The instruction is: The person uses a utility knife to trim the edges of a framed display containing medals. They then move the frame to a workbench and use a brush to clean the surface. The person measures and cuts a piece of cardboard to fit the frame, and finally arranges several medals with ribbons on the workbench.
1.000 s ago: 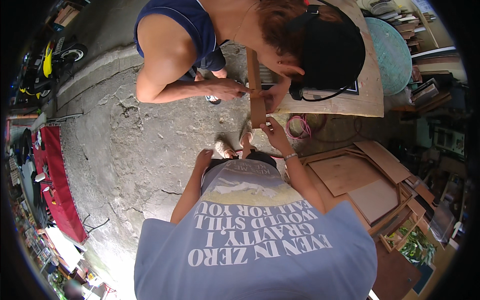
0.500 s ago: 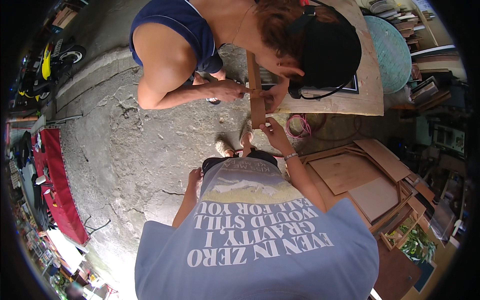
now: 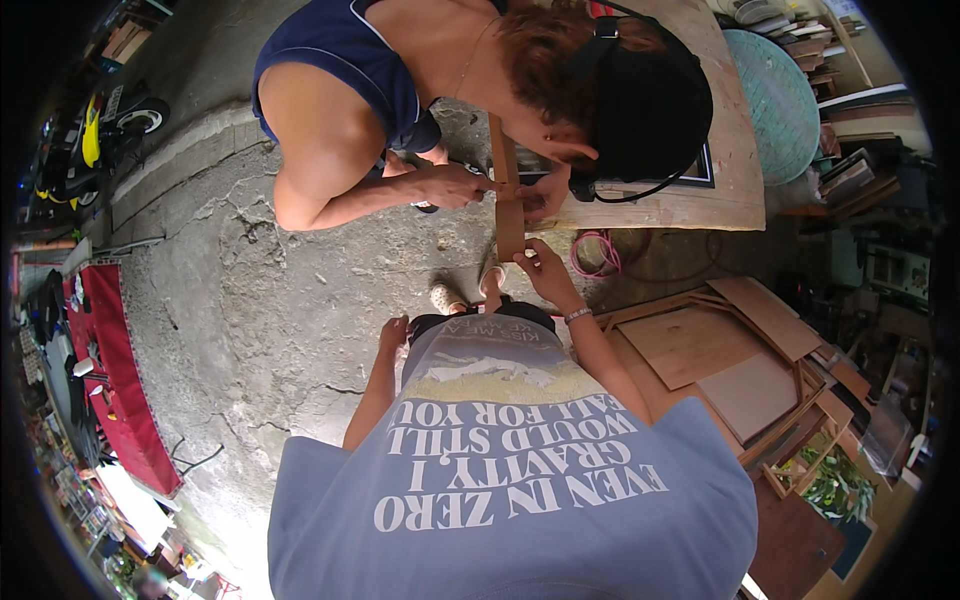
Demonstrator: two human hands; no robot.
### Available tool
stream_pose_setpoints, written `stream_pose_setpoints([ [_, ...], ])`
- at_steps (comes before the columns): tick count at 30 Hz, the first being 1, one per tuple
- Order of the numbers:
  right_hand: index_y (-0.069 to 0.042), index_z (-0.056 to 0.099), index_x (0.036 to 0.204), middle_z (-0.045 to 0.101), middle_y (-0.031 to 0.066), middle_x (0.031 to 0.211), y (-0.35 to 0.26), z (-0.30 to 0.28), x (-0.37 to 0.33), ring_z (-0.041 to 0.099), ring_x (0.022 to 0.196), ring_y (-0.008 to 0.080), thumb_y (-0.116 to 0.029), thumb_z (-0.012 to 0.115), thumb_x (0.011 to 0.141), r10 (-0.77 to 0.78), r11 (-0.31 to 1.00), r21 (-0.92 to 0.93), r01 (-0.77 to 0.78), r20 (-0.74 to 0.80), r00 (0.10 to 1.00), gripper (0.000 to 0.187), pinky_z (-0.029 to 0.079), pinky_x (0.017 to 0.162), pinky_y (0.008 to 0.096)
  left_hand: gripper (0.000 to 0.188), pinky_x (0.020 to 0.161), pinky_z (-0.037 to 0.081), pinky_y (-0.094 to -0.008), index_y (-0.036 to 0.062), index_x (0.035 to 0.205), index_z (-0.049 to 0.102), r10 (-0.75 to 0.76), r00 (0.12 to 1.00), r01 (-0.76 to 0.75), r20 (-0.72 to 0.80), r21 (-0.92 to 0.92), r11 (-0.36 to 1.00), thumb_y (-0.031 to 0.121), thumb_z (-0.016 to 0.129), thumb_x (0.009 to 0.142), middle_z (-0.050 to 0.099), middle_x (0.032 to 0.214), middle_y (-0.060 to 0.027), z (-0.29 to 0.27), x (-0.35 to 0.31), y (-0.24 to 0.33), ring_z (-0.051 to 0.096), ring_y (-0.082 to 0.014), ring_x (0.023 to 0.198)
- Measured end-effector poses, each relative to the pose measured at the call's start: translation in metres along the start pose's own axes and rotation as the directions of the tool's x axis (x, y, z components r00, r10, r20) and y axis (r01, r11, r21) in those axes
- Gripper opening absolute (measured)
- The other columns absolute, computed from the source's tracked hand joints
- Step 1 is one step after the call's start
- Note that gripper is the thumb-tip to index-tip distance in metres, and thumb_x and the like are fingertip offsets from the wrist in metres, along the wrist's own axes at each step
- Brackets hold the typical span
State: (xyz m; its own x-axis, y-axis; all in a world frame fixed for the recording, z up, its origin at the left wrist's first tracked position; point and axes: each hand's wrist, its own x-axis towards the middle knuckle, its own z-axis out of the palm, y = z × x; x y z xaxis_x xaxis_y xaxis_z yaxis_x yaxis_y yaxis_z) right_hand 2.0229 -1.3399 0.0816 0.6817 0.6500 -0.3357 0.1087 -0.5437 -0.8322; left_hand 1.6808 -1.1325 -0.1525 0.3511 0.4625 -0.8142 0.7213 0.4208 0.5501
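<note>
Wooden and narrow, a brown strip (image 3: 508, 200) stands roughly upright in the middle of the scene, between the person wearing the camera and a co-worker who bends over it from the far side. A second ago the person's left hand (image 3: 394, 332) was raised near the foot in a pale shoe (image 3: 446, 298); it has since dropped to the waist of the grey printed shirt (image 3: 500, 470), beside the left hip, and takes no part in steadying the wood. Judging from that, the holding now rests on one hand only, with the co-worker sharing the load higher up.

That right hand (image 3: 545, 272) is at the near, lower end of the strip. Its fingers are curled and drawn together against the right edge of the wood, thumb toward it, so it reads as a light pinch on the strip rather than a full fist. A pale bracelet (image 3: 577, 315) sits on the wrist. The left hand looks loosely closed against the shirt, holding nothing that can be made out.

The co-worker's two hands meet the strip farther up: one (image 3: 455, 185) comes in from the left with fingers pressed to the wood, the other (image 3: 545, 195) cups it from the right, just in front of a pale plywood worktop (image 3: 730, 150).

Underfoot is cracked grey concrete floor (image 3: 290, 300). A coil of pink cord (image 3: 600, 255) lies right of the strip, and flat brown boards (image 3: 720, 350) are stacked farther right. A red cloth (image 3: 115, 370) hangs at the far left.
</note>
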Motion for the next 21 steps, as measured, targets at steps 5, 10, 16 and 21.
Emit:
stream_pose_setpoints([
  [5,0.001,0.059,0.118,0.070,0.0161,0.105,-0.005,0.001,0.000,0.070,0.082,0.0268,-0.035,0.066,0.097,-0.018,1.000,0.007,0.018,0.003,1.000,0.042,0.055,0.073,0.0369,0.041,0.066,0.053,-0.0334,-0.0019,0.106,0.065,-0.124,0.992,0.122,-0.021,-0.086,0.989,0.038,0.061,0.097,0.073,0.094,-0.0123,-0.015,-0.012,-0.047,0.070,-0.0191,0.082],
  [10,0.001,0.059,0.116,0.069,0.0164,0.103,0.000,0.002,0.000,0.070,0.082,0.0273,-0.031,0.067,0.096,-0.052,0.999,-0.015,0.051,-0.019,0.998,0.039,0.055,0.072,0.0368,0.048,0.073,0.053,-0.0366,-0.0016,0.102,0.069,-0.029,0.999,0.019,0.032,0.262,0.965,0.045,0.058,0.096,0.073,0.096,-0.0166,-0.007,-0.010,-0.057,0.071,-0.0244,0.087],
  [16,0.001,0.059,0.115,0.070,0.0154,0.104,-0.008,0.001,-0.001,0.070,0.084,0.0264,-0.030,0.066,0.097,-0.043,0.999,-0.002,0.043,-0.003,0.999,0.037,0.055,0.073,0.0363,0.056,0.083,0.053,-0.0424,-0.0027,0.108,0.068,0.114,0.993,-0.095,-0.016,0.442,0.892,0.050,0.056,0.093,0.072,0.103,-0.0238,0.003,0.012,-0.061,0.070,-0.0345,0.097],
  [21,0.000,0.059,0.116,0.070,0.0149,0.104,-0.008,0.000,-0.001,0.070,0.085,0.0261,-0.031,0.066,0.097,-0.018,1.000,0.013,0.018,0.003,1.000,0.037,0.055,0.074,0.0360,0.054,0.081,0.054,-0.0395,-0.0034,0.112,0.067,0.094,0.994,-0.065,-0.057,0.391,0.918,0.047,0.057,0.095,0.073,0.105,-0.0211,0.003,0.009,-0.034,0.071,-0.0304,0.095],
])
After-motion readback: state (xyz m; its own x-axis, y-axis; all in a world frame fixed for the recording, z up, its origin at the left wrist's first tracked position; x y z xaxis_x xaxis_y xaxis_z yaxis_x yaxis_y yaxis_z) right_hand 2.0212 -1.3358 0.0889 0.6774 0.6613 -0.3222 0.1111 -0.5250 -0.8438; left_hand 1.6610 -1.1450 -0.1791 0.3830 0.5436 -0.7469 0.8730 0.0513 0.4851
